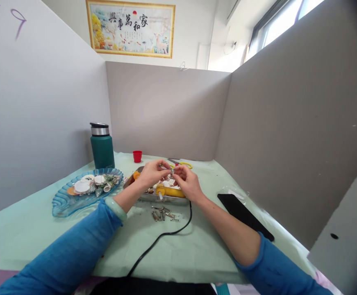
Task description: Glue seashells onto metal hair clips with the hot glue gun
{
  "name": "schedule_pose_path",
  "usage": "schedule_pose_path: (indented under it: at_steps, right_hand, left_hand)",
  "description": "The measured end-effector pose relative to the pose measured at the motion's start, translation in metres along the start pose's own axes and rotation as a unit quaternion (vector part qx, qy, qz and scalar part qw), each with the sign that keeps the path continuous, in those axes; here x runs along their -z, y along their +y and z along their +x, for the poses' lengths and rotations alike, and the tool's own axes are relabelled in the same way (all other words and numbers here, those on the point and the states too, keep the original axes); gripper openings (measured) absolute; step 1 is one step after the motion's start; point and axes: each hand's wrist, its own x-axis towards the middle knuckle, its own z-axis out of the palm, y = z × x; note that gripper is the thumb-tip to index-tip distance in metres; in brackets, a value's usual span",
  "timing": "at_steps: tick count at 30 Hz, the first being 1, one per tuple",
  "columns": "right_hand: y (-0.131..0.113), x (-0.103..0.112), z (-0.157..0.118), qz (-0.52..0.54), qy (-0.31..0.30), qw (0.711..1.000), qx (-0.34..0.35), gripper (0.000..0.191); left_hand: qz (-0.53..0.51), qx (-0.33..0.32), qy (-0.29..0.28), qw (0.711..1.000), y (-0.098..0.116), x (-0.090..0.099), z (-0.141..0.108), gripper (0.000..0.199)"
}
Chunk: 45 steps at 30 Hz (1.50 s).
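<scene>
— What are you holding?

— A small piece [172, 171], near the centre of the frame, a little below the middle. My fingers hide most of it, so I can't tell what it is

— With which hand?

— Both. My left hand [154, 174], reaching in from the lower left, pinches it between thumb and fingertips. My right hand [187, 181], from the lower right, pinches it from the other side

— What's underneath?

— A metal tray [178, 200], with white bits [169, 182] in it and a yellow glue gun [172, 191] along its near side. A black cable [166, 234] runs from near its lower right corner to the bottom of the frame. Just below the tray lies a loose heap of clips [162, 214]

— And to the left?

— A blue dish [62, 202], with white discs [82, 186] and some patterned pieces [107, 182] in it. A green bottle [102, 149] stands upright just behind the dish, and a red cup [137, 156] sits above the tray

— The right?

— Yellow-handled scissors [187, 165] lie beyond my hands; a black slab [244, 216] lies well over to the right, a clear wrapper [237, 193] beside it. It's all on a pale green cloth [205, 256]
</scene>
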Motion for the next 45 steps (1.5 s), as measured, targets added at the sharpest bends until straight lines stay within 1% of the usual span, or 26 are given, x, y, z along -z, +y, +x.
schedule_pose_path:
  at_steps: [4,10,14,18,20,22,26,28,35,39,42,45]
  right_hand:
    - [0.0,0.0,0.0,0.003,-0.001,1.0,0.006,0.022]
    - [-0.001,0.0,-0.001,0.007,-0.006,1.0,0.006,0.021]
    - [-0.001,0.0,-0.001,0.02,-0.007,1.0,0.005,0.022]
    - [0.0,0.0,-0.001,0.037,-0.005,0.999,0.002,0.021]
    - [0.0,0.0,-0.001,0.038,-0.005,0.999,0.001,0.021]
    - [-0.001,0.0,-0.001,0.034,-0.006,0.999,0.0,0.023]
    - [-0.003,0.0,-0.001,0.032,-0.008,0.999,-0.001,0.024]
    - [-0.003,0.0,-0.001,0.033,-0.008,0.999,0.0,0.024]
    - [-0.003,0.002,-0.001,0.031,-0.014,0.999,-0.004,0.023]
    - [-0.003,0.002,0.0,0.022,-0.025,0.999,0.003,0.023]
    - [-0.003,0.003,0.0,0.013,-0.033,0.999,0.002,0.022]
    - [-0.004,0.003,0.0,0.005,-0.048,0.999,-0.005,0.021]
  left_hand:
    - [0.053,-0.027,0.005,0.998,0.001,0.0,-0.001,0.018]
    - [0.122,-0.131,0.025,0.984,-0.003,0.0,0.0,0.01]
    - [0.141,-0.164,0.031,0.976,-0.005,0.0,0.001,0.007]
    - [0.138,-0.19,0.035,0.971,-0.004,-0.001,0.001,0.004]
    - [0.133,-0.194,0.039,0.971,-0.004,-0.002,0.0,0.004]
    - [0.129,-0.184,0.039,0.974,-0.003,-0.002,0.0,0.004]
    - [0.128,-0.125,0.035,0.983,0.001,-0.003,-0.003,0.013]
    - [0.121,-0.114,0.034,0.986,0.002,-0.003,-0.003,0.018]
    - [0.125,-0.17,0.001,0.977,0.002,0.002,-0.001,0.014]
    - [0.133,-0.167,0.004,0.977,0.002,0.004,0.0,0.016]
    - [0.15,-0.166,0.005,0.975,0.001,0.005,0.001,0.012]
    - [0.16,-0.164,-0.006,0.973,0.002,0.008,0.002,0.011]
